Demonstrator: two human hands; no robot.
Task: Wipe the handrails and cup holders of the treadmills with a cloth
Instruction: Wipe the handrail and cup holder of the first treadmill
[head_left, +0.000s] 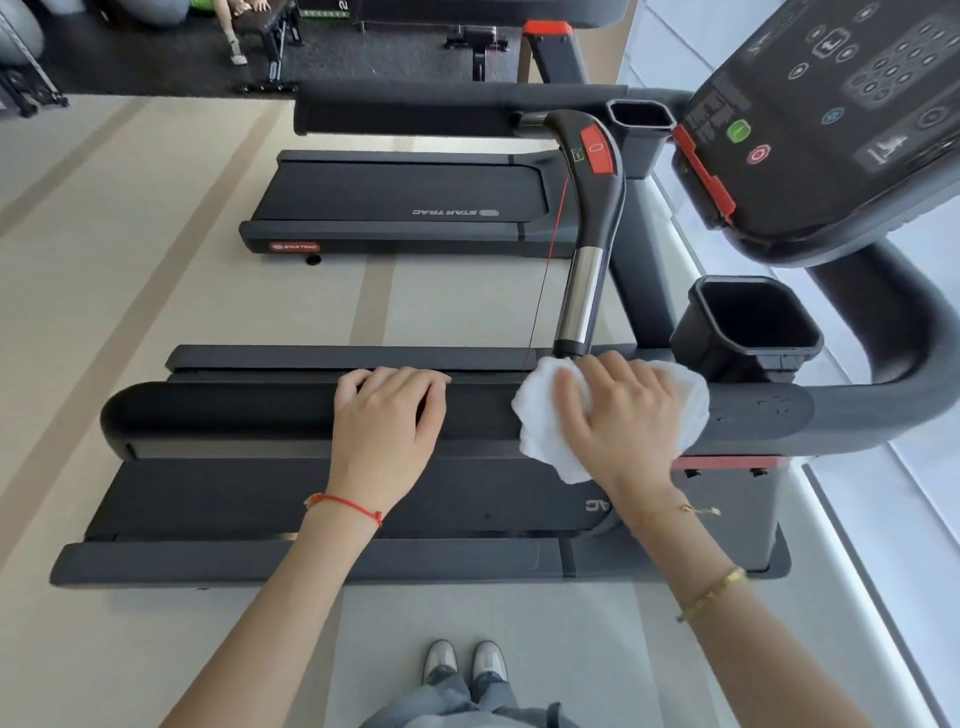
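A dark padded handrail (218, 410) of the near treadmill runs left to right across the middle of the view. My left hand (387, 415) rests on top of it, fingers curled over its far edge. To the right, my right hand (623, 415) presses a white cloth (540, 415) flat on the same rail, fingers spread. A black cup holder (748, 322) sits just beyond the cloth, to the right. A second cup holder (641, 122) is farther back by the far handrail (405, 109).
The console (831, 104) with its red clip hangs at upper right. A curved centre bar (592, 208) with a red button and chrome grip stands behind my right hand. A second treadmill deck (405, 197) lies beyond. My shoes (465, 662) stand on the pale floor.
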